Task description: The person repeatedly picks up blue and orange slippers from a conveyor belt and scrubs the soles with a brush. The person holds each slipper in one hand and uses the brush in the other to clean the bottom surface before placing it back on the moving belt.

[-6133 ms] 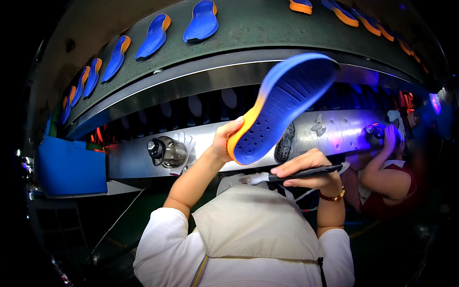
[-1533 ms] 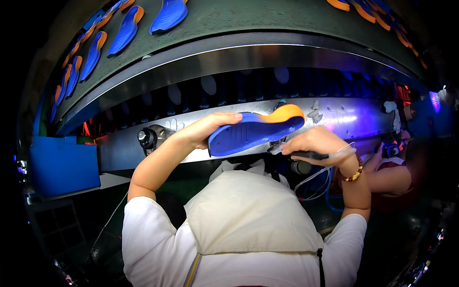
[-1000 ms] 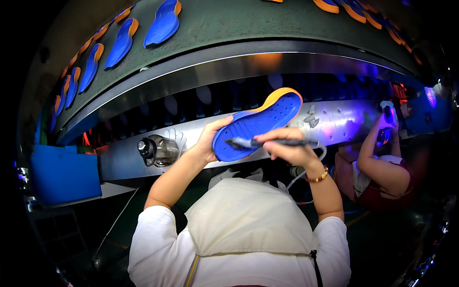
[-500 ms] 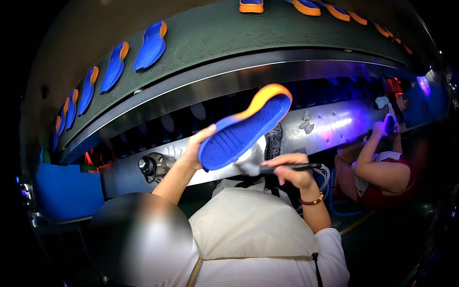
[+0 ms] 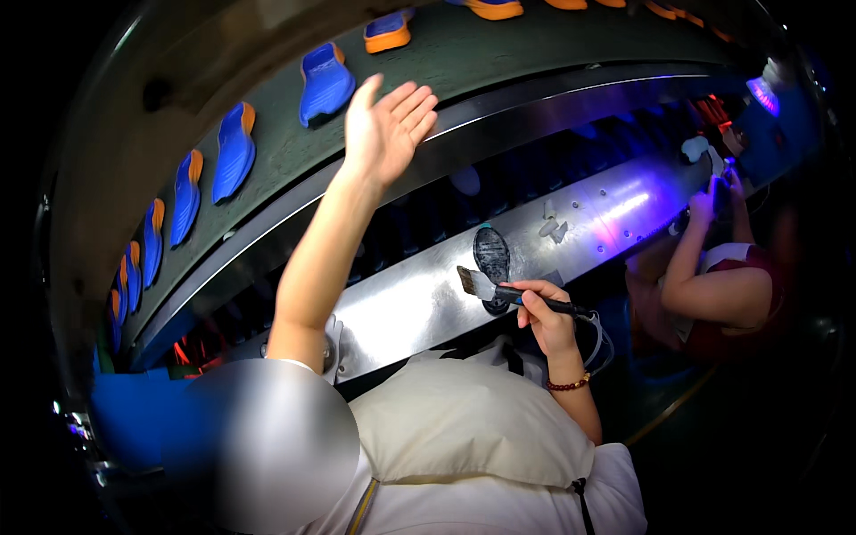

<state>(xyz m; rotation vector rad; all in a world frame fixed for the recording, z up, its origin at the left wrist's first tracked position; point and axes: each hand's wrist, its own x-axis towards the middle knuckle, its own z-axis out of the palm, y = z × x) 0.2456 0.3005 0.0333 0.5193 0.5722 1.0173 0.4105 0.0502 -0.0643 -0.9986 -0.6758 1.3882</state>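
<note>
My left hand [image 5: 383, 134] reaches up over the metal edge of the conveyor belt, palm showing, fingers stretched out, nothing in it. Close by on the dark green belt [image 5: 464, 67] lies a blue and orange shoe midsole [image 5: 325, 85]. My right hand [image 5: 548, 321] grips a flat brush [image 5: 481, 283] by its black handle, bristles pointing left. A thin pale cable or hose loops near the handle's rear end. Under the brush, a black patterned outsole [image 5: 491, 250] rests on the metal bench, partly covered by the brush and handle.
More midsoles [image 5: 234, 150] line the belt. Small pale pieces [image 5: 553, 223] lie on the metal bench [image 5: 392, 312]. A row of dark shapes sits beneath the belt's edge. At right, another person [image 5: 718, 281] works under a purple lamp [image 5: 763, 95].
The blue and orange midsole has left my left hand, which has moved up to the belt and opened. My right hand still holds the brush. Midsoles on the belt appear shifted in view.
</note>
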